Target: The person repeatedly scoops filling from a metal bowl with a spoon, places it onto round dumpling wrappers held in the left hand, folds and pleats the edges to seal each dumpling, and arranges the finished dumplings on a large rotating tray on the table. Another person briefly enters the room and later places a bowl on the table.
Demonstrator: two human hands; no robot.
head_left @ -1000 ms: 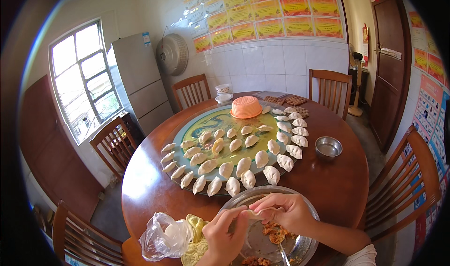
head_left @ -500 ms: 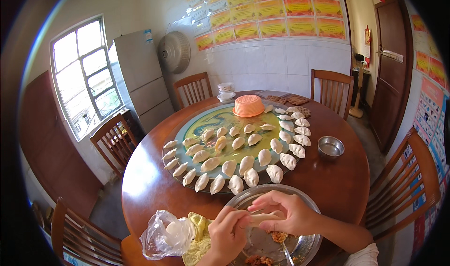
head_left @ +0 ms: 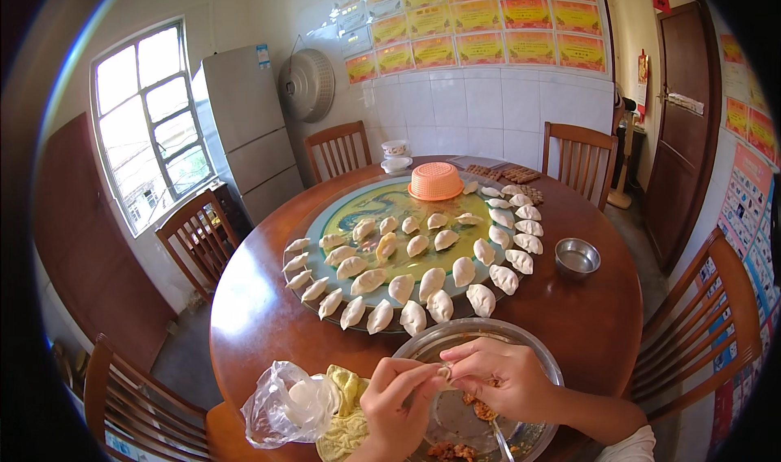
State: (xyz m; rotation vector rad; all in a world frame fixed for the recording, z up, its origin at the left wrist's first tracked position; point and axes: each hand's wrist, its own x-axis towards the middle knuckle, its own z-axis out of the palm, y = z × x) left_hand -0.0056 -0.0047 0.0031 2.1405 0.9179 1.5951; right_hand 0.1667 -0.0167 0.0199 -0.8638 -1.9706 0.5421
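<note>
Between the fingertips of both hands a pale dumpling [head_left: 444, 372] is pinched, mostly covered by the fingers. My left hand [head_left: 400, 401] closes on its left end, and my right hand [head_left: 500, 378] grips the right end. Both are above a wide steel basin [head_left: 416, 350]. Reddish-orange filling [head_left: 450, 451] lies in the basin, along with a metal spoon [head_left: 502, 442] whose bowl carries some of it. Rows of shaped dumplings [head_left: 439, 306] rest on the round glass turntable [head_left: 333, 218] beyond the basin.
A clear plastic bag [head_left: 286, 409] with white wrappers and a yellow cloth [head_left: 346, 405] lie left of the basin. A small steel bowl [head_left: 578, 257] stands to the right. An upturned orange basket [head_left: 436, 181] sits at the turntable's far side. Wooden chairs [head_left: 708, 315] surround the table.
My fingertips have come together at the dumpling's near middle, and less of it shows now. The right hand has tilted inward. The view has shifted slightly.
</note>
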